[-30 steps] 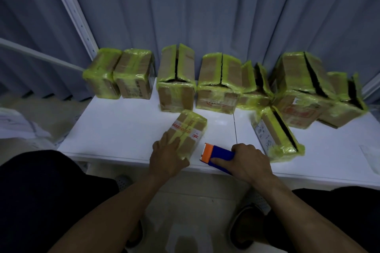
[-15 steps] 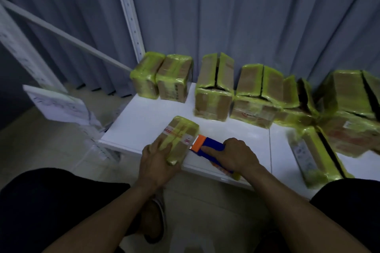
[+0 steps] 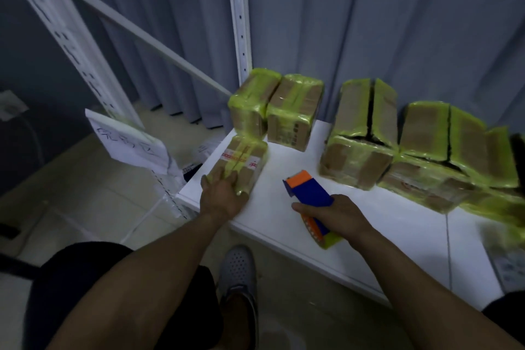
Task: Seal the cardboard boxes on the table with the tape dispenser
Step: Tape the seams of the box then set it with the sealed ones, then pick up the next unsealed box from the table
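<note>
Judging by size and wrap, likely light and fairly stiff: small cardboard box (image 3: 240, 162), banded in glossy yellow-green tape, lying flat at the left front corner of the white counter (image 3: 284, 224), close to the edge and just in front of the sealed boxes (image 3: 295, 111) in the back row. Probably slick on the taped bands, grippier on bare cardboard. Liable to skate on the smooth top and off the near corner if shoved. Best held across the width at one end, or pinned flat from above, keeping the middle seam free for the dispenser's run.

Left hand (image 3: 220, 199) palm-down over the box's near end, thumb at one side edge; gripping or merely pressing, cannot tell. Right hand (image 3: 341, 214) wrapped round the blue body of the tape dispenser (image 3: 308, 189), orange head pointing toward the back row, yellow roll at the heel of the hand, apart from the box and not touching it. Hard plastic, easy to hold by the body; cutter end best kept off the fingers.

Further right, open boxes (image 3: 366, 133) with dark gaping seams, standing in front of the curtain (image 3: 397, 23), seemingly awaiting tape.
</note>
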`<state>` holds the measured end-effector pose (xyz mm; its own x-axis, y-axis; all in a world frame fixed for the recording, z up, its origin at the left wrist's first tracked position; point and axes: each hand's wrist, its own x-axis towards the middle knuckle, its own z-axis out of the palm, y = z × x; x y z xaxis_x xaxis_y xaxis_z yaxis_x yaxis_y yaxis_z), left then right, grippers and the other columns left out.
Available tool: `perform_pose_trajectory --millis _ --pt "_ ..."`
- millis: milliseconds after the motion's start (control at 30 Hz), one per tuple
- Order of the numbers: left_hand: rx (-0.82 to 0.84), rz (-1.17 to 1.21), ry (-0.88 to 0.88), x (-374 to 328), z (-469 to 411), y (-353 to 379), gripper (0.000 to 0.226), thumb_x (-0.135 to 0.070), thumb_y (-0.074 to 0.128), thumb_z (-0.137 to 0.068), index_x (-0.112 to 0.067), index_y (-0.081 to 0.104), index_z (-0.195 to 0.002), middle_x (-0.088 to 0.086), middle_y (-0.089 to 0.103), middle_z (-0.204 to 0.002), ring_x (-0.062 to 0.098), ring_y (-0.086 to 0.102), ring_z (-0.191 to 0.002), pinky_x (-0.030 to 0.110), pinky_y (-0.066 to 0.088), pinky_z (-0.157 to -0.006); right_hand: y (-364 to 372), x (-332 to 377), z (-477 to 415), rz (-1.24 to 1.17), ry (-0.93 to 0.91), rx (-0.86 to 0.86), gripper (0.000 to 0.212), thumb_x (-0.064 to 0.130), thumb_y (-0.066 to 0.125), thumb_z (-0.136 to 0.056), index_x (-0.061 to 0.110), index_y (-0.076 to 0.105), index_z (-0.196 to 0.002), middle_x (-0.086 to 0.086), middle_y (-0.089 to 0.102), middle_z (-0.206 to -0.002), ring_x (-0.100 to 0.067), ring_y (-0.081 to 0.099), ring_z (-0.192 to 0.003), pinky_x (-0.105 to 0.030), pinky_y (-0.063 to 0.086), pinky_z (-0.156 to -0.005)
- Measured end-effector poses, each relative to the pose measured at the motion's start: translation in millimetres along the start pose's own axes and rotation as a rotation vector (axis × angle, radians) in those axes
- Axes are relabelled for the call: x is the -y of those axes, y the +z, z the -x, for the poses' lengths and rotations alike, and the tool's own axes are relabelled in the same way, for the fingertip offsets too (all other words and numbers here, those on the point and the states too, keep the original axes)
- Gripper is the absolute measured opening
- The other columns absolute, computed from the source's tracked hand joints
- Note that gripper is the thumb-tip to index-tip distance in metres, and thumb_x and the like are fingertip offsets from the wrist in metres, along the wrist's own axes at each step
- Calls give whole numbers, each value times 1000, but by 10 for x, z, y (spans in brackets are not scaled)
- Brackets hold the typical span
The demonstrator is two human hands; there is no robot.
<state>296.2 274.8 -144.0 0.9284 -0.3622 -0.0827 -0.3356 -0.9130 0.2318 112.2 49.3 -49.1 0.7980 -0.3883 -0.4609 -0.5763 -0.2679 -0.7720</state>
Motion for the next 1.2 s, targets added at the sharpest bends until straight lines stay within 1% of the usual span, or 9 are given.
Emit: perform_pose_trajectory --millis 133,233,400,533,667,833,967,1100,1200 --pt "24 -67 -16 94 -418 42 73 -55 31 -88 -18 27 -150 16 23 -159 40 11 -149 60 7 -119 39 5 -114 -28 1 9 43 50 85 -76 15 61 -77 -2 66 -70 -12 62 -60 -18 44 -51" --pt "55 -88 -50 85 -588 -14 82 -52 19 -81 -12 18 -152 19 20 -159 46 9 -148 60 9 -118 60 -13 -171 -43 0 5 42 52 85 -77 17 60 -78 0 65 -72 -12 62 -63 -19 43 -53" --pt "62 -12 -95 -92 -557 -119 70 -31 47 -95 -20 12 -155 5 3 -165 36 -6 -151 63 3 -116 25 -17 -177 -29 -23 -37 42 53 82 -79 16 62 -82 -2 67 -76 -13 64 -66 -20 45 -56" --pt "-45 11 160 -357 -367 -192 63 -33 56 -92 -17 37 -149 12 23 -160 35 12 -149 52 13 -120 -146 -5 -64 -27 -44 -109 42 53 84 -77 15 67 -82 -1 70 -75 -11 65 -65 -20 46 -56" --pt "-66 127 497 -850 -45 -348 37 -34 56 -85 -20 72 -116 9 54 -141 31 43 -135 45 39 -109 -566 -58 249 40 -60 -207 43 53 86 -75 18 62 -69 4 64 -61 -4 58 -49 -15 39 -46" --pt "-32 149 807 -1755 448 -616 26 -17 62 -91 -20 73 -115 3 55 -139 23 43 -134 32 42 -104 -1264 -114 756 55 -89 -368 43 52 88 -72 13 70 -73 -3 71 -66 -13 62 -58 -29 44 -58" --pt "36 162 945 -2608 680 -713 33 -26 58 -91 -20 69 -121 1 58 -135 22 49 -129 34 40 -108 -1882 -204 1094 -21 -82 -528 46 53 88 -71 11 71 -78 -2 68 -68 -17 61 -63 -31 43 -59" --pt "90 69 1002 -3472 911 -651 48 -37 61 -94 -15 56 -136 3 49 -146 22 44 -135 32 35 -111 -2410 -482 1309 -55 -47 -628 48 52 88 -72 8 70 -82 -5 68 -74 -17 62 -65 -30 43 -58" --pt "242 120 1019 -4104 986 -471 46 -35 66 -93 -14 59 -134 2 54 -139 22 49 -130 27 37 -105 -2725 -843 1405 -99 2 -739 41 49 89 -72 13 69 -78 -4 67 -73 -15 60 -62 -29 42 -55"
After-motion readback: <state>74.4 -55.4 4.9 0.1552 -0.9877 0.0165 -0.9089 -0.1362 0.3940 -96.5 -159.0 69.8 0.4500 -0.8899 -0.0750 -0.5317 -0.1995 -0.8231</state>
